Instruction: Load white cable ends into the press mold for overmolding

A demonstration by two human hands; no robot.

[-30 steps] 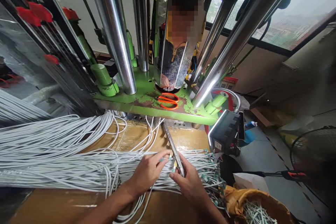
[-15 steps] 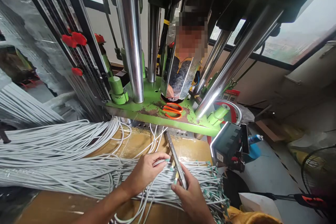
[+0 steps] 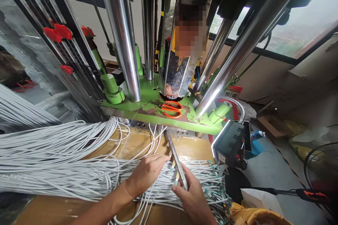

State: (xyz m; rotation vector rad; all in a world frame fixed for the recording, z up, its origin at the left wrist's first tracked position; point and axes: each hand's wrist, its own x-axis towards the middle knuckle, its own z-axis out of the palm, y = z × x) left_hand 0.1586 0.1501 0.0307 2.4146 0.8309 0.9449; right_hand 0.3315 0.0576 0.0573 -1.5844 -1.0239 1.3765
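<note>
A person's left hand [image 3: 146, 174] rests on a thick bundle of white cables [image 3: 66, 161] spread across a cardboard-covered bench [image 3: 190, 147], its fingers curled together over the cable ends, the fingertips pressing one end toward a slim metal bar [image 3: 176, 160]; at 3 o'clock of it, the right hand [image 3: 194, 200] grips the bar's near end, thumb and forefinger pinched on it while the other fingers fold under; the bar runs from the right hand toward 11 o'clock, lying over the cables and ending near the bench's far edge; green-tipped cable ends [image 3: 213, 186] fan out at 3 o'clock of the bar, just beside the right hand; at 12 o'clock of the hands stands a green press plate [image 3: 148, 102], chipped and rusty, with orange scissors [image 3: 172, 109] lying on it between chrome columns [image 3: 121, 38]; a black lamp [image 3: 229, 144] on a flexible neck hangs at 2 o'clock, beside the plate's corner; a second person is reflected in a shiny panel [image 3: 175, 70] behind the scissors
</note>
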